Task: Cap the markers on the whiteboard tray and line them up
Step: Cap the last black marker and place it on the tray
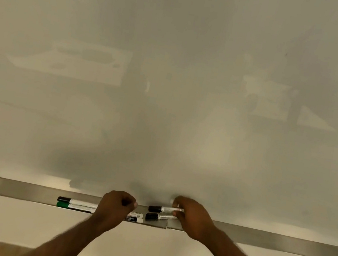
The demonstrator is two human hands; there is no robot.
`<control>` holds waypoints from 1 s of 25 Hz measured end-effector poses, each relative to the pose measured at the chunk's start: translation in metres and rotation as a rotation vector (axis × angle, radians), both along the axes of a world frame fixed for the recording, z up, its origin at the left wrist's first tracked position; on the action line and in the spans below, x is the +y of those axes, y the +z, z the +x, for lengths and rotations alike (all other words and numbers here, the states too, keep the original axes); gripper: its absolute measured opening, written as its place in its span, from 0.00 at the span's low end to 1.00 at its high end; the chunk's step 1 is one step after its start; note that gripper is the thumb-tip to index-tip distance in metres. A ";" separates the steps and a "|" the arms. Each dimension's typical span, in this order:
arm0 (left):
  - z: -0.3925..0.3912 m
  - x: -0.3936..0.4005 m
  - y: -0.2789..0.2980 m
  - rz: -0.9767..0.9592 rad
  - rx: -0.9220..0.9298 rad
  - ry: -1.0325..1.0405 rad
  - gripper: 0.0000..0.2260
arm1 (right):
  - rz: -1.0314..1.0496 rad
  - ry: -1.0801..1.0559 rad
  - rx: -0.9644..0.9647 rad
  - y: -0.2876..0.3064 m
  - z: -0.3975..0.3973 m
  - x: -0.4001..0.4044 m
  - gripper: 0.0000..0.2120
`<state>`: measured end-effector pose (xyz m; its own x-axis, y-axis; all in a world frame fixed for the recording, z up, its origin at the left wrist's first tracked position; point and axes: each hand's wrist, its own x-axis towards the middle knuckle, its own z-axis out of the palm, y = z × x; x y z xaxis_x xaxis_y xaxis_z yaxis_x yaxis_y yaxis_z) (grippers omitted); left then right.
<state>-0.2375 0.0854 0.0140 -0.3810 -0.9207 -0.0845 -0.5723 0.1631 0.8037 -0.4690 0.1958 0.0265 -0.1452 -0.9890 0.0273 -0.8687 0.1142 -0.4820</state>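
Observation:
A metal whiteboard tray (22,190) runs across the bottom of the board. At its left lie a black-capped marker (78,202) and, in front of it, a green-capped marker (75,207). My left hand (115,208) is a closed fist over their right ends, with something small and dark just visible in its fingers. White label ends (135,217) stick out to its right. My right hand (191,216) pinches a black-capped marker (162,209) held just above the tray. A second black-capped marker (157,217) lies below it, its right end under my fingers.
The whiteboard (167,105) fills the view above the tray, with grey smudges near its lower edge. A pale wall (18,221) lies below the tray. The tray stretches on bare to the right (278,241).

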 end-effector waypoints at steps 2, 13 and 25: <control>0.008 0.002 -0.017 -0.199 -0.159 -0.059 0.07 | 0.032 -0.021 0.142 -0.029 -0.001 0.002 0.06; 0.048 0.004 -0.056 -0.450 -0.452 -0.224 0.24 | -0.048 -0.055 0.179 -0.073 0.023 -0.005 0.15; 0.092 -0.008 -0.067 -0.317 -0.625 -0.220 0.31 | 0.071 -0.074 0.233 -0.075 0.045 -0.010 0.21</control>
